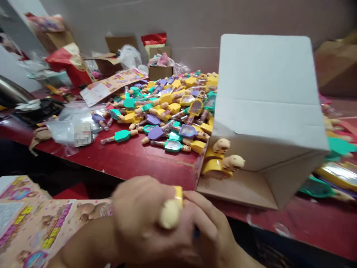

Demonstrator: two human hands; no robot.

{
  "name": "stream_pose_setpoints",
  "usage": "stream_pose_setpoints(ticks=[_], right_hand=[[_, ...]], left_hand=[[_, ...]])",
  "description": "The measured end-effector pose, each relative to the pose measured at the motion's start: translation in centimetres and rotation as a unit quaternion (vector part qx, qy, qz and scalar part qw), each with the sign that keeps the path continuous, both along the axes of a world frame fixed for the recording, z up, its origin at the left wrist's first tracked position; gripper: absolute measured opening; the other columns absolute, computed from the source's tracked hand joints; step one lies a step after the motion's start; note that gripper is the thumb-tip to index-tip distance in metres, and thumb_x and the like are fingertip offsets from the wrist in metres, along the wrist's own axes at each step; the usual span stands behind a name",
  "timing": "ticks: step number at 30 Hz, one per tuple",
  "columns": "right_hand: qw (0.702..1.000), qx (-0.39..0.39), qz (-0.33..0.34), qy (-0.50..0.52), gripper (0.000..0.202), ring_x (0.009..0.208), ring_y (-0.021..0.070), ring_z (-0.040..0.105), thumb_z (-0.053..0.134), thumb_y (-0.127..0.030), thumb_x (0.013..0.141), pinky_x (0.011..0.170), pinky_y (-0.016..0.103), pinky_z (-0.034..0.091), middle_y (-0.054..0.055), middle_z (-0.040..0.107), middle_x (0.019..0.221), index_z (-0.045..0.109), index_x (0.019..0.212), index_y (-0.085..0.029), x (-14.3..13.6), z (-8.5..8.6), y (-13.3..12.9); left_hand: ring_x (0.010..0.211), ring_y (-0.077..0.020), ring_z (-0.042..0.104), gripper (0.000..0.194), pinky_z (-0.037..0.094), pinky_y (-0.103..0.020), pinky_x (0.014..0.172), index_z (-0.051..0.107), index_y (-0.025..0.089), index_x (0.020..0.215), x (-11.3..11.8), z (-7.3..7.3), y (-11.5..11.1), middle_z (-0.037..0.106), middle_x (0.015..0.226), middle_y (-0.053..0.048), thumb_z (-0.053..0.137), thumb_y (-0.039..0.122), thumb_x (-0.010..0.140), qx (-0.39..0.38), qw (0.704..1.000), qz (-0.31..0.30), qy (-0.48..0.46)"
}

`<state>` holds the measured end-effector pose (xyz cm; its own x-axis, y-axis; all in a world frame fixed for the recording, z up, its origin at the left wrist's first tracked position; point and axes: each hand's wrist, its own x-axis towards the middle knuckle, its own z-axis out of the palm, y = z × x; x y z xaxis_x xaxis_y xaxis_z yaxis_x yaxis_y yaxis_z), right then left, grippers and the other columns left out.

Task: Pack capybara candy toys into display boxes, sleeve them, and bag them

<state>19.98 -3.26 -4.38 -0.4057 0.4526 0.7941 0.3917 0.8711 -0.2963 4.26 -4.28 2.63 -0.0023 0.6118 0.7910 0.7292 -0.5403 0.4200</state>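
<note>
Red table (pixel 156 163), white-lined carton (pixel 267 74), and a yellow piece (pixel 170 216) in the left hand (pixel 139 216)

The red table runs across the whole view, with its near edge behind the person's hands. On it, to the right, the carton lies with its open side towards the person and a large pale flap standing up. A broad heap of toy pieces (pixel 166 98) spreads to the left of the carton, shovel-shaped and coloured yellow, green and purple, many with clear tubes and small animal heads. More such pieces (pixel 340 149) lie to its right. Printed cardboard (pixel 36 223) fills the lower left corner, below the table's edge.

The left hand is curled round the yellow piece, whose cream head pokes out of the fist. The right hand (pixel 214 227) meets it, fingers bent and against the left hand; whether they also clamp the piece I cannot tell, as motion blurs them.

A red and cream bag (pixel 67 61) stands at the back left, a printed panel (pixel 111 87) beside the heap, and a clear plastic bag (pixel 64 130) nearer. Smaller are two yellow pieces (pixel 214 166) inside the carton, at its left side, cream heads pointing right. The held piece is in front of the carton, outside it.
</note>
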Motion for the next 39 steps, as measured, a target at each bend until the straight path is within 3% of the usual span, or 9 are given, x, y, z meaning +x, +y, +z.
stream_pose_setpoints(ticks=[3, 5, 7, 10, 13, 16, 22, 32, 39], right_hand=[[0.997, -0.020, -0.073, -0.014, 0.017, 0.065, 0.0186, 0.062, 0.040, -0.025, 0.095, 0.054, 0.025, 0.053, 0.010, 0.061, 0.078, 0.050, 0.097, -0.011, 1.1, 1.0, -0.3], [0.994, -0.058, -0.091, -0.020, 0.016, 0.070, 0.0187, 0.062, 0.045, -0.028, 0.095, 0.061, 0.026, 0.054, 0.009, 0.062, 0.081, 0.053, 0.095, -0.014, 3.9, 0.7, -0.6], [0.988, -0.085, -0.131, -0.009, 0.015, 0.075, 0.0196, 0.063, 0.051, -0.030, 0.093, 0.066, 0.027, 0.053, 0.007, 0.063, 0.084, 0.057, 0.095, -0.016, 7.3, -0.1, -0.8], [0.966, -0.115, -0.231, 0.031, 0.020, 0.073, 0.0225, 0.062, 0.061, -0.036, 0.087, 0.060, 0.029, 0.050, 0.006, 0.063, 0.082, 0.060, 0.097, -0.019, 11.3, -1.5, -0.3], [0.966, -0.155, -0.203, 0.048, 0.019, 0.066, 0.0209, 0.060, 0.061, -0.035, 0.086, 0.059, 0.029, 0.050, 0.005, 0.060, 0.077, 0.058, 0.096, -0.019, 12.4, -2.6, 1.3], [0.973, -0.196, -0.111, 0.051, 0.016, 0.073, 0.0189, 0.061, 0.056, -0.026, 0.088, 0.067, 0.027, 0.053, 0.006, 0.060, 0.086, 0.054, 0.103, -0.020, 11.9, -2.5, 2.9], [0.979, -0.184, 0.027, -0.084, 0.033, 0.093, 0.0160, 0.058, 0.046, -0.010, 0.087, 0.082, 0.021, 0.049, 0.008, 0.057, 0.105, 0.048, 0.119, -0.017, 10.6, 0.7, 3.6], [0.978, -0.178, -0.021, -0.102, 0.032, 0.103, 0.0205, 0.057, 0.047, -0.016, 0.089, 0.091, 0.026, 0.047, 0.007, 0.058, 0.112, 0.051, 0.120, -0.019, 10.8, 0.8, 3.2], [0.986, -0.125, -0.069, -0.088, 0.040, 0.107, 0.0228, 0.055, 0.044, -0.015, 0.093, 0.086, 0.032, 0.051, 0.012, 0.055, 0.119, 0.042, 0.132, -0.016, 7.9, -3.5, 4.0]], left_hand=[[0.038, -0.0088, 0.035, 0.024, 0.028, -0.025, 0.037, 0.051, 0.022, 0.077, 4.1, -2.0, 0.2, 0.042, 0.045, 0.006, 0.051, 0.044, 0.086, 0.003, 0.992, -0.124, 0.008], [0.042, -0.0074, 0.039, 0.031, 0.033, -0.021, 0.040, 0.052, 0.020, 0.087, 4.9, -4.4, 1.2, 0.044, 0.052, 0.005, 0.042, 0.050, 0.090, -0.033, 0.978, -0.190, -0.077], [0.049, -0.0071, 0.044, 0.026, 0.037, -0.019, 0.047, 0.052, 0.020, 0.092, 4.8, -7.6, 2.2, 0.047, 0.060, 0.004, 0.040, 0.043, 0.092, -0.123, 0.961, -0.176, -0.173], [0.059, -0.0092, 0.049, 0.016, 0.042, -0.022, 0.057, 0.050, 0.018, 0.095, 4.8, -12.4, 3.2, 0.052, 0.073, 0.001, 0.051, 0.030, 0.085, -0.305, 0.923, -0.078, -0.220], [0.058, -0.0096, 0.050, 0.025, 0.042, -0.023, 0.055, 0.049, 0.016, 0.100, 5.3, -15.3, 3.6, 0.053, 0.075, 0.000, 0.055, 0.028, 0.079, -0.404, 0.887, -0.085, -0.206], [0.057, -0.0099, 0.051, 0.025, 0.041, -0.022, 0.055, 0.051, 0.017, 0.101, 5.7, -15.8, 3.7, 0.054, 0.071, 0.002, 0.055, 0.026, 0.077, -0.439, 0.872, -0.109, -0.185], [0.060, -0.0118, 0.055, 0.026, 0.043, -0.024, 0.058, 0.051, 0.019, 0.103, 5.8, -15.5, 3.4, 0.056, 0.069, 0.002, 0.053, 0.028, 0.079, -0.460, 0.867, -0.101, -0.161], [0.063, -0.0147, 0.057, 0.027, 0.042, -0.026, 0.059, 0.052, 0.019, 0.105, 5.5, -15.5, 3.4, 0.061, 0.072, 0.000, 0.049, 0.032, 0.082, -0.444, 0.886, -0.098, -0.086], [0.070, -0.0214, 0.061, 0.023, 0.046, -0.033, 0.062, 0.053, 0.019, 0.101, 5.5, -15.6, 3.2, 0.064, 0.076, -0.004, 0.044, 0.030, 0.084, -0.426, 0.900, -0.087, -0.038]])
